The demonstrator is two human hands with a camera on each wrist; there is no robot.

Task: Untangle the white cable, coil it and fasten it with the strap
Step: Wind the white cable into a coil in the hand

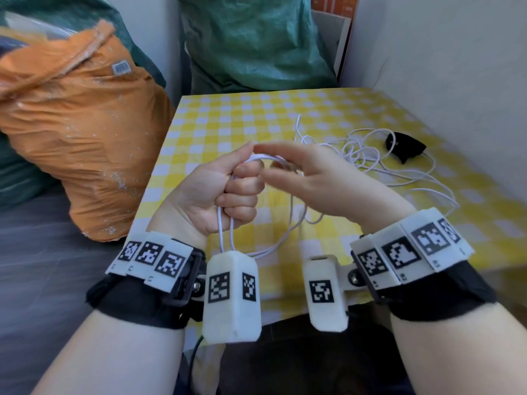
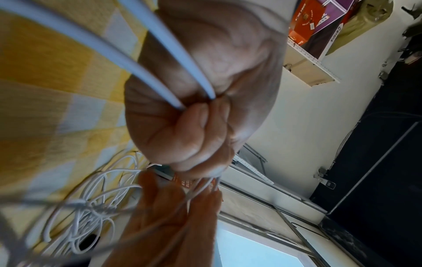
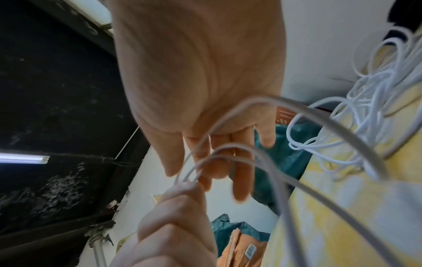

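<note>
In the middle of the head frame, the left hand (image 1: 225,192) is a fist, its fingers (image 1: 242,182) curled around some loops of the cable (image 1: 368,155). The right hand (image 1: 310,178) is just beside it, fingers (image 1: 273,148) straight and relaxed, holding nothing. The rest of the cable lies tangled on the bench (image 1: 216,121) at center right, near a black strap (image 1: 405,146)

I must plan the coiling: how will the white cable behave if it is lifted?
Likely floppy: the white cable sags in loose loops below the left hand. Probably light. The tangled part on the checked tablecloth may snag and drag along.
</note>
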